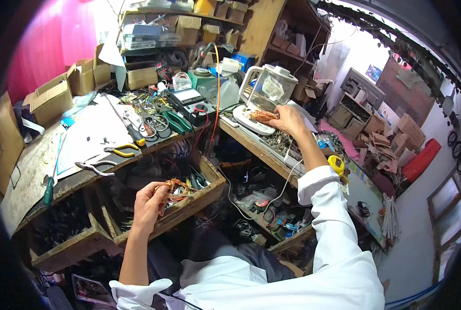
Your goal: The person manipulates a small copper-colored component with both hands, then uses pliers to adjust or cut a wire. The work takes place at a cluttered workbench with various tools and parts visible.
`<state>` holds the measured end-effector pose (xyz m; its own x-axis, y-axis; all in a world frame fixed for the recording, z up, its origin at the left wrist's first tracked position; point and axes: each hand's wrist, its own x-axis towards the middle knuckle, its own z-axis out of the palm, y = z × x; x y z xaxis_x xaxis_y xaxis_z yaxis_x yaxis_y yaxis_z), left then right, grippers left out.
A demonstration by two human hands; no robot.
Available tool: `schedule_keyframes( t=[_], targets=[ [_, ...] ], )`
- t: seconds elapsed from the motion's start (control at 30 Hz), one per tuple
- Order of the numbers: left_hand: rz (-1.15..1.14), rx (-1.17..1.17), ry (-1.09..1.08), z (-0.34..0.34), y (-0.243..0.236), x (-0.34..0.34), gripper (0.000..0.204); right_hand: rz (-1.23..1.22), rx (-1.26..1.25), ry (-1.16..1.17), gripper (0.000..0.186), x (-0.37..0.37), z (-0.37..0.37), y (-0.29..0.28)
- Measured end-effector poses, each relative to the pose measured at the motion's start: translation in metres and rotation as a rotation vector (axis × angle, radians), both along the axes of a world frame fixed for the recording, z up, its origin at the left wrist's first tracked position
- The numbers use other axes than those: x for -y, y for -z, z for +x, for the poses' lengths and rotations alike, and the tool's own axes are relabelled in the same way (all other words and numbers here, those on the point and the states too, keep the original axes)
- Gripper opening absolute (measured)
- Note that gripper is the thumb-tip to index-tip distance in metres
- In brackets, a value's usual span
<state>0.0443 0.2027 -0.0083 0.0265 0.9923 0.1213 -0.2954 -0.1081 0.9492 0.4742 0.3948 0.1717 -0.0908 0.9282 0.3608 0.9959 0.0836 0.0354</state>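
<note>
My left hand [148, 205] is closed around a tangle of copper wire [176, 184], held over an open wooden drawer [193, 202]. Inside the drawer lie hand tools and loose bits. Farther off to the right, my right hand [288, 121] has its fingers closed on a bundle of copper wire [262, 115]. That bundle is at a white rounded platform [253, 127], low over it or resting on it; I cannot tell which. Just behind stands a clear blender jug [275, 85] with a white handle and lid.
Yellow-handled pliers [122, 150], grey-handled pliers [96, 168] and a green-handled screwdriver [49, 190] lie along the left bench. A multimeter [191, 106] sits among cables. An orange cord [218, 88] hangs at the corner. A yellow tape measure [337, 164] is by my right forearm.
</note>
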Motion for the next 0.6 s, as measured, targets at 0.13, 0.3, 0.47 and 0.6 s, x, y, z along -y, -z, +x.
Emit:
schedule_keyframes(
  t=[0.13,0.3,0.47,0.6],
  targets=[
    [-0.045,0.064,-0.024,-0.005,0.01,0.001,0.018,0.032,-0.001,-0.09,0.047,-0.015,0.006,0.019],
    [-0.036,0.055,-0.022,-0.008,0.012,0.001,0.02,0.064,-0.066,-0.039,0.043,-0.009,-0.004,0.02],
    [-0.042,0.076,-0.013,-0.006,0.015,-0.001,0.02,0.181,-0.088,-0.119,0.04,0.001,-0.004,0.003],
    [-0.015,0.074,0.005,-0.006,0.014,-0.002,0.021,0.25,-0.108,-0.159,0.038,0.015,-0.019,-0.02]
  ],
)
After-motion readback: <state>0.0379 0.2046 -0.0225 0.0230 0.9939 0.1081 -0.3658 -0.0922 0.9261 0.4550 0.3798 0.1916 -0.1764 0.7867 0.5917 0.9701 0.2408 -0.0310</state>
